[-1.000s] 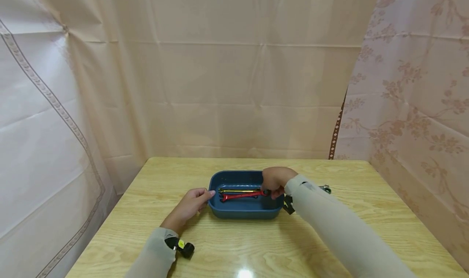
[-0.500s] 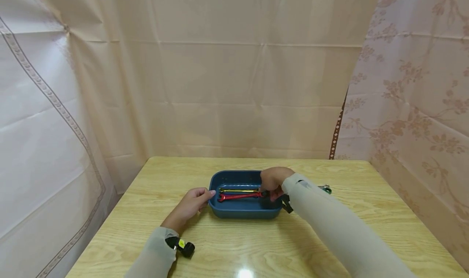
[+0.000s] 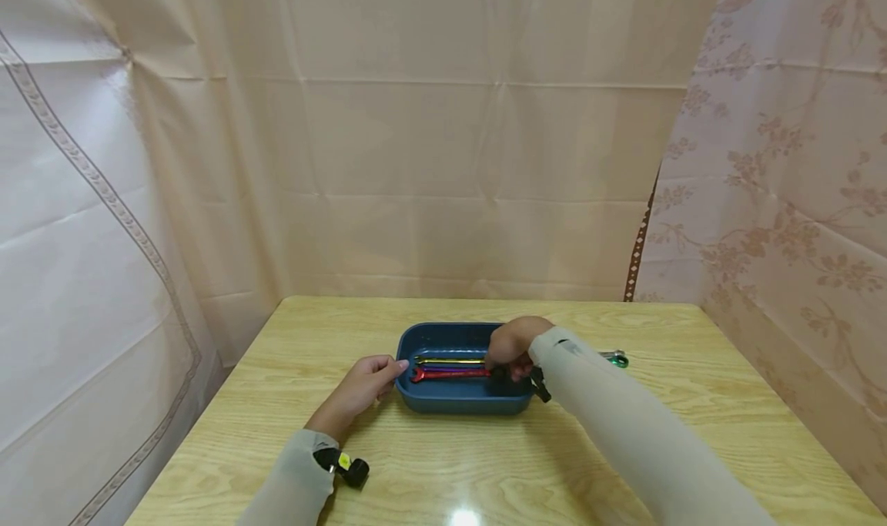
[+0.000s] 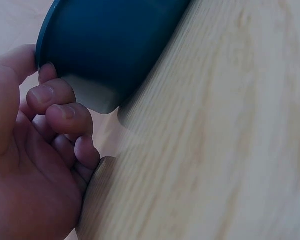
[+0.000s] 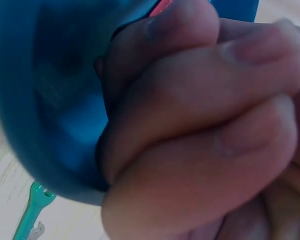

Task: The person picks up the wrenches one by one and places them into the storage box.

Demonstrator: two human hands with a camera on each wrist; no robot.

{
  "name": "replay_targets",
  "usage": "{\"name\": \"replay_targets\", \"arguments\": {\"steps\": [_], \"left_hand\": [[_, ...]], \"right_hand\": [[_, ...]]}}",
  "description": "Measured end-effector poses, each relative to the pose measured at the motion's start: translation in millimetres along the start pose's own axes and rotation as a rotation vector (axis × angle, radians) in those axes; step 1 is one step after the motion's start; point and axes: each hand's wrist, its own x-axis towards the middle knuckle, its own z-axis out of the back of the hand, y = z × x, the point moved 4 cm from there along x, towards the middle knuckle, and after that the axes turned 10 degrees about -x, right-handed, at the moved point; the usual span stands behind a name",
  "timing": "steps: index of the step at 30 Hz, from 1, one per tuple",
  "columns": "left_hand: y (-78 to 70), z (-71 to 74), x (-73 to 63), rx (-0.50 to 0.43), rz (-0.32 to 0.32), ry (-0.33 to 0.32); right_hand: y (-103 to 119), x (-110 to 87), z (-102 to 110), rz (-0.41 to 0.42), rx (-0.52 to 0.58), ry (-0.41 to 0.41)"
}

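Observation:
A blue rectangular plastic box (image 3: 464, 407) sits on the table. My left hand (image 3: 362, 386) pinches its left rim, thumb on top and the other fingers curled against the outer wall (image 4: 115, 50). Inside the box's right end, my right hand (image 3: 511, 343) grips a red wrench (image 3: 452, 373) by its right end, which the fingers hide. Lying behind the red wrench in the box are a gold wrench (image 3: 450, 360) and a purple wrench (image 3: 446, 368). From the right wrist, only a red sliver (image 5: 162, 7) shows beyond the curled fingers.
Right of the box, a green wrench (image 3: 619, 362) and a silver wrench end (image 3: 614, 353) lie on the wooden table (image 3: 443, 464), partly behind the right sleeve (image 3: 624, 418). A beige curtain (image 3: 443, 164) hangs behind the table.
My right hand has shifted slightly left inside the box, and the red wrench has moved left and levelled out. More of the purple wrench shows. My left hand stays at the rim.

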Motion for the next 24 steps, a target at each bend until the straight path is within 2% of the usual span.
{"name": "replay_targets", "arguments": {"steps": [15, 24], "left_hand": [[-0.7, 0.0, -0.3, -0.013, 0.005, 0.0], [0.3, -0.1, -0.1, -0.011, 0.007, -0.009]], "right_hand": [[-1.9, 9.8, -3.1, -0.027, 0.053, 0.026], [0.0, 8.8, -4.2, 0.01, -0.051, 0.044]]}}
